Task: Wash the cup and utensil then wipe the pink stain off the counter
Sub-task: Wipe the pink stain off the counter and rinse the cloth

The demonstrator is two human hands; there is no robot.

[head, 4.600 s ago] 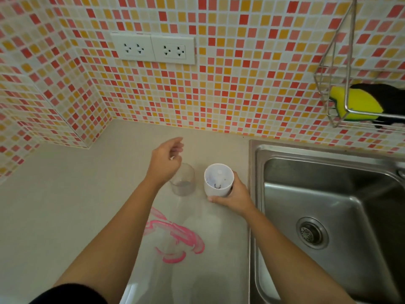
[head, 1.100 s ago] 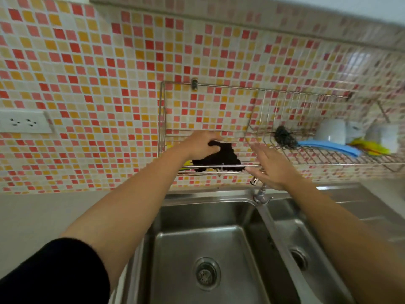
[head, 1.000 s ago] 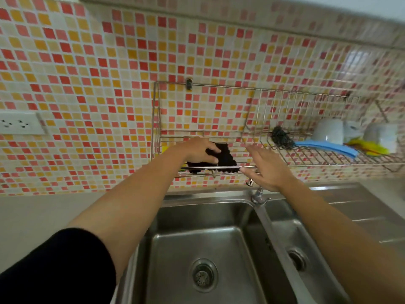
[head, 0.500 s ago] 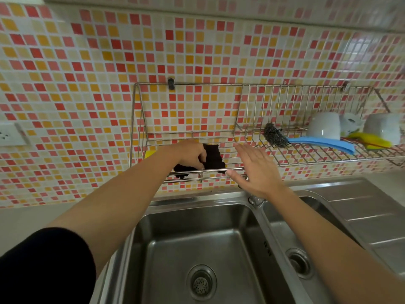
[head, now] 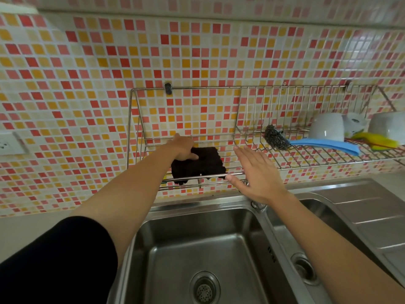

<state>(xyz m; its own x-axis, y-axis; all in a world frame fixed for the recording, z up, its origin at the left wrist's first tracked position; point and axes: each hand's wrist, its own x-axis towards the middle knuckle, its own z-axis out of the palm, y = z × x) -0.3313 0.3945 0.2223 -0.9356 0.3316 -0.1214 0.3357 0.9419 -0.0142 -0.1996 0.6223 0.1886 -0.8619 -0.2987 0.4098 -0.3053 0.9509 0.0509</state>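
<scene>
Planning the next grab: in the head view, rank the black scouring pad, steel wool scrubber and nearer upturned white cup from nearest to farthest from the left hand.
1. The black scouring pad: gripped by the left hand, in the left section of the wire rack.
2. The steel wool scrubber: to the right, in the right section.
3. The upturned white cup: farther right, same shelf.

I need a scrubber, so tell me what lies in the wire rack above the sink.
Left section of the wire rack: a black pad, gripped by the left hand. Right section: a steel scourer with a blue handle, and white cups. Whatever lies beneath the pad is covered.
</scene>
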